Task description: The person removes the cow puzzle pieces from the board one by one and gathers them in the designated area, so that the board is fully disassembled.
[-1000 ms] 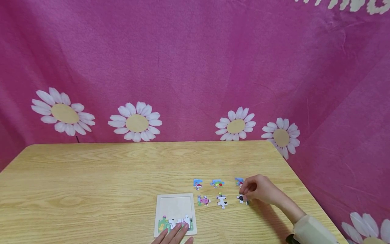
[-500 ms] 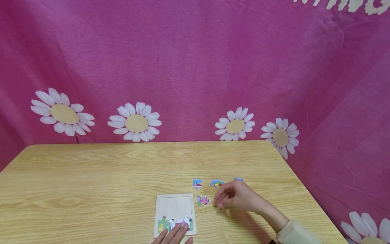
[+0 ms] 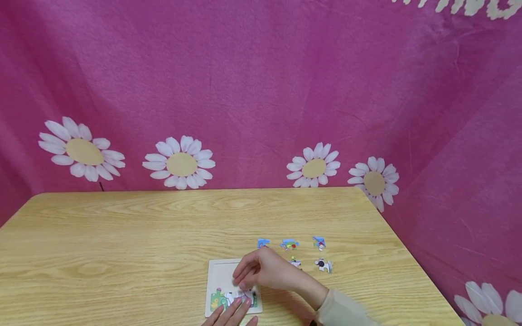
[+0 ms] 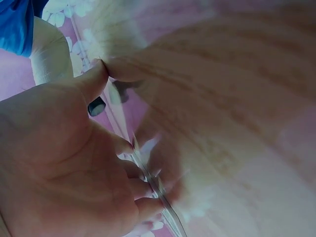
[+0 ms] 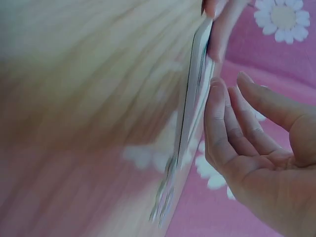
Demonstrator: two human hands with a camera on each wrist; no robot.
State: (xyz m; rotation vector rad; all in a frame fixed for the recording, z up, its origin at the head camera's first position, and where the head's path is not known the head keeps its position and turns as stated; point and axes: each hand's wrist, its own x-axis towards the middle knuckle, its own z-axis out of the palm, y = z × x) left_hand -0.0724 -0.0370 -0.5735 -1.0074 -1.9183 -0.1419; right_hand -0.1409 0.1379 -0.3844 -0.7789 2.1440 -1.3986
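Right hand (image 3: 267,271) arches, loosely parted, above tray (image 3: 222,273); left hand (image 3: 230,314) rests there, fingers straight

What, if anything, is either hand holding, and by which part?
Nothing looks gripped: nothing shows between the parted thumb and fingers of the right hand. The left hand rests its fingers on the near part of the puzzle tray.
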